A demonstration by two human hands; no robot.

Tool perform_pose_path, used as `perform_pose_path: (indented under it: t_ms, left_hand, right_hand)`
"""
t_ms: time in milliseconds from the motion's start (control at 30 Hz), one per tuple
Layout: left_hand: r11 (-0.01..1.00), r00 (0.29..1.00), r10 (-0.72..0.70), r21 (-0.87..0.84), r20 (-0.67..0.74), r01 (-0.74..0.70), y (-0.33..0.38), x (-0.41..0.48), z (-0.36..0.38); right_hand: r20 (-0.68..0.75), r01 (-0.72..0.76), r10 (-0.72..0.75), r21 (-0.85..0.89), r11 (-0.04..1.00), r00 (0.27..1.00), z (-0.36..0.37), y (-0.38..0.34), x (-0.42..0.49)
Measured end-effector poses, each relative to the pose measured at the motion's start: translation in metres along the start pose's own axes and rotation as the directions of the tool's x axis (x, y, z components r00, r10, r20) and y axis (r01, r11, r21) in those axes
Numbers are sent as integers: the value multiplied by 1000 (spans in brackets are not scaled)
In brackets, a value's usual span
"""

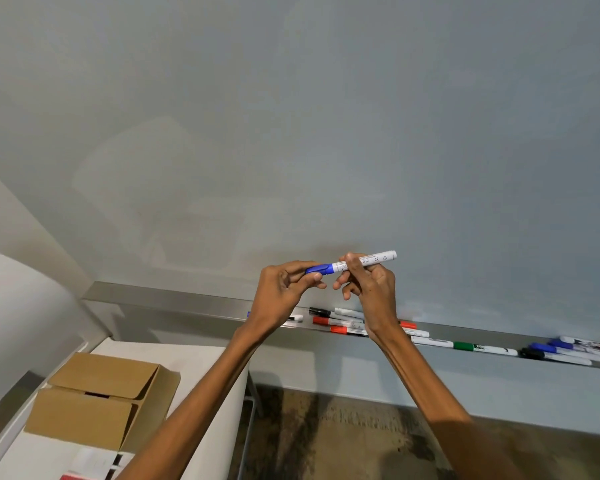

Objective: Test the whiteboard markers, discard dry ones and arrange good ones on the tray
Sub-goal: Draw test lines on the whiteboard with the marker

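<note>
L hand (284, 289) pinched blue cap (317, 269). R hand (371, 285) fingers curled round barrel of marker (378, 258), held level above tray (187, 303), in front of whiteboard (291, 133). Cap appeared seated; no test stroke visible. Judged early stage: other markers (340, 320) lay scattered on tray, unsorted. Cardboard box (101, 393) at left, prob. for rejects.

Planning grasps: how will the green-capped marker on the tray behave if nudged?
The green-capped marker has a round barrel, so it probably rolls when nudged. Its slim plastic body is likely stiff and light. The tray front edge may catch it.
</note>
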State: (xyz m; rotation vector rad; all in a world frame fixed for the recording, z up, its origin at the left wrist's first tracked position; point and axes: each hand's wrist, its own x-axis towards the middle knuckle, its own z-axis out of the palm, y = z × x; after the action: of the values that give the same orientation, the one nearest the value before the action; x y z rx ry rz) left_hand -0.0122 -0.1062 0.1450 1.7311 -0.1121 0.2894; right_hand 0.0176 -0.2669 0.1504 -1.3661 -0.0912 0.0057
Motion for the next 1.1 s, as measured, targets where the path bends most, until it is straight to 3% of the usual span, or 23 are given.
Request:
perform_pose_path:
  t_ms: [367, 567, 733, 833, 900, 1000, 1100]
  left_hand:
    - [990, 997, 83, 113, 2, -83, -9, -9, 10]
    - [949, 983, 11, 308, 182, -68, -35, -8, -25]
    - [919, 993, -26, 394, 114, -21, -55, 3, -55]
    - [885, 997, -28, 465, 67, -6, -69, 9, -72]
    - [845, 998, -39, 534, 57, 2, -83, 13, -81]
    - [772, 996, -77, 636, 53, 26, -106, 17, -89]
    - [722, 992, -122, 688, 21, 74, -129, 15, -90]
  right_hand:
    - [-115, -78, 88, 85, 993, 989, -1, 17, -9]
    - [33, -227, 230, -81, 971, 973, -7, 30, -9]
    - [36, -317, 320, -61, 946, 947, -11, 43, 4]
    - [37, -300, 307, -131, 945, 951, -16, 54, 18]
    - [72, -244, 274, -279, 929, 959, -14, 67, 25]
    - [111, -87, 182, -572, 815, 977, -5, 96, 34]
    - [186, 51, 110, -692, 720, 976, 6, 129, 40]
